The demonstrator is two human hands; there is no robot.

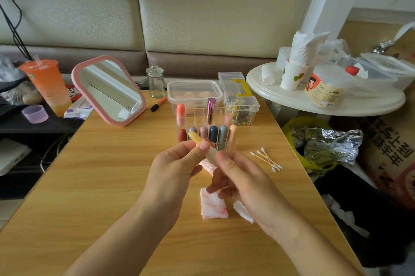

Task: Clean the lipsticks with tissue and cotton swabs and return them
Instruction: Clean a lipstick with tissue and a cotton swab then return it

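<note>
Both hands hold one yellow-capped lipstick [195, 138] above the wooden table [107, 174]. My left hand [174, 164] pinches its cap end; my right hand [235, 177] grips its pale lower barrel. Just behind them stands a clear organizer [224, 116] with several capsule-shaped lipsticks and one purple metallic tube [211, 110]. A pink-stained tissue [212, 206] lies under my right hand, with another white piece [243, 211] beside it. Several cotton swabs [267, 159] lie to the right.
A pink-framed mirror [107, 90], a glass jar [155, 81], a lidded clear box [194, 94] and a clear clip box [241, 100] stand at the back. An orange drink cup [46, 85] is far left. A white round side table [292, 98] with cups is right.
</note>
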